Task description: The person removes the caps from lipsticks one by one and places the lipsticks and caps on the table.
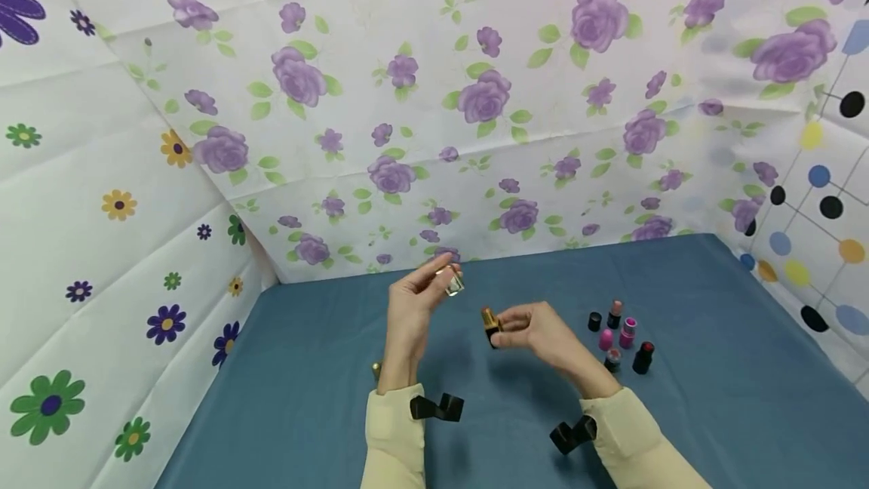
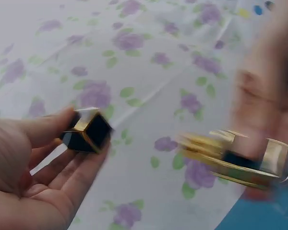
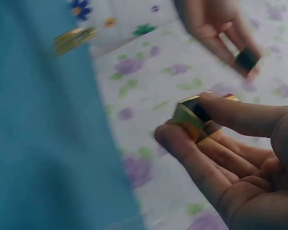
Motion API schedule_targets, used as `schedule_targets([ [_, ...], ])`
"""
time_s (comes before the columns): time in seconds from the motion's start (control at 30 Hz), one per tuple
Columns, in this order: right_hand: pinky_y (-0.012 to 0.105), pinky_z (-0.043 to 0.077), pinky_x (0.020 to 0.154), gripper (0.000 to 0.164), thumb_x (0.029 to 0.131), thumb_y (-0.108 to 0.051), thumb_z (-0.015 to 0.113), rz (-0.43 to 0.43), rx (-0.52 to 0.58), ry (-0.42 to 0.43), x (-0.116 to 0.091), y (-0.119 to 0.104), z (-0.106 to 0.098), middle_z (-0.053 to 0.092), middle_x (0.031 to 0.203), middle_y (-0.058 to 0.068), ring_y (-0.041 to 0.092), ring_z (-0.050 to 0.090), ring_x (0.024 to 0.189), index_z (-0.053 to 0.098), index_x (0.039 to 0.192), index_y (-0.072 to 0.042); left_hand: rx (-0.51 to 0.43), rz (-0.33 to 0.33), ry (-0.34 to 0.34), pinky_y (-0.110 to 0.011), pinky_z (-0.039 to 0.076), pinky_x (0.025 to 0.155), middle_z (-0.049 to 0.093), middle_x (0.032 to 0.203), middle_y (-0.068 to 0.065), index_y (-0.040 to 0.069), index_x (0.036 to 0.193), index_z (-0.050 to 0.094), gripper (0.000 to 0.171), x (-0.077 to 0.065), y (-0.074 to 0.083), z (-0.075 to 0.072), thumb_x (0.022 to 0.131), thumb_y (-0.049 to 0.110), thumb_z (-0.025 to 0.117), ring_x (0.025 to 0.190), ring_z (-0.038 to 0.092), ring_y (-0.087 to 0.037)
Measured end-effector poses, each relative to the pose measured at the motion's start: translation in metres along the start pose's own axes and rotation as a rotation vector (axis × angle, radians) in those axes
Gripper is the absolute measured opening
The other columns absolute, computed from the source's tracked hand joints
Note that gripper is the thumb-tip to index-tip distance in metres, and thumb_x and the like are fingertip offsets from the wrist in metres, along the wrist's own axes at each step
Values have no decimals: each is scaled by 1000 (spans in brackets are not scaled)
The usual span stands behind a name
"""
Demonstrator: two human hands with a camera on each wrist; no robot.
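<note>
Between thumb and fingers, my left hand [image 1: 419,300] pinches a small square lipstick cap [image 1: 454,282]. Its black faces and gold edges show in the left wrist view, where the cap [image 2: 89,132] sits at the fingertips. My right hand [image 1: 536,329] grips an uncapped lipstick [image 1: 490,323] with a gold collar and black base, held upright and slightly tilted. The right wrist view shows this lipstick [image 3: 194,117] between thumb and fingers, partly covered by them. Cap and lipstick are apart, both above the cloth, the cap to the left and a little farther back.
Several lipsticks stand grouped at right, among them a black one [image 1: 643,358] and a pink one [image 1: 627,332], with a black cap [image 1: 594,321] beside them. A gold item [image 1: 376,370] lies partly behind my left wrist. Blue cloth [image 1: 305,413] covers the table; flowered sheets [image 1: 407,119] hang around.
</note>
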State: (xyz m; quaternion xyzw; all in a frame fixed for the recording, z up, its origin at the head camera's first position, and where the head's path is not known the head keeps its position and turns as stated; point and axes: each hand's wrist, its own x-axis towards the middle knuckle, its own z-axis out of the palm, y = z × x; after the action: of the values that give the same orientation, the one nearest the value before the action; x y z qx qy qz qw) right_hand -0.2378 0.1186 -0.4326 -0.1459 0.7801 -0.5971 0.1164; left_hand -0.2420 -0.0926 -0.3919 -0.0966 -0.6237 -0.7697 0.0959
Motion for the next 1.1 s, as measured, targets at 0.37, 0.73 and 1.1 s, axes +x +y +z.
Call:
schedule_targets([
  [0.37, 50, 56, 98, 39, 97, -17, 78, -7, 59, -13, -4, -9, -18, 75, 116, 14, 26, 72, 105, 68, 129, 4, 143, -34, -163, -49, 51, 107, 73, 125, -11, 17, 142, 66, 41, 0, -9, 9, 102, 20, 71, 115, 68, -24],
  [0.73, 56, 51, 100, 44, 99, -22, 76, -21, 40, 5, -9, -10, -38, 74, 119, 16, 26, 71, 105, 65, 134, 1, 175, -71, -183, -48, 52, 105, 73, 125, -10, 13, 143, 66, 42, 3, -18, 5, 102, 20, 71, 116, 67, -23],
  [1.1, 58, 51, 98, 40, 97, -19, 77, -5, -37, 26, -11, -14, -44, 64, 124, 16, 31, 69, 111, 67, 132, -3, 201, -136, -253, -42, 57, 99, 70, 128, -11, 11, 143, 66, 42, 2, -25, 3, 103, 21, 70, 119, 67, -24],
])
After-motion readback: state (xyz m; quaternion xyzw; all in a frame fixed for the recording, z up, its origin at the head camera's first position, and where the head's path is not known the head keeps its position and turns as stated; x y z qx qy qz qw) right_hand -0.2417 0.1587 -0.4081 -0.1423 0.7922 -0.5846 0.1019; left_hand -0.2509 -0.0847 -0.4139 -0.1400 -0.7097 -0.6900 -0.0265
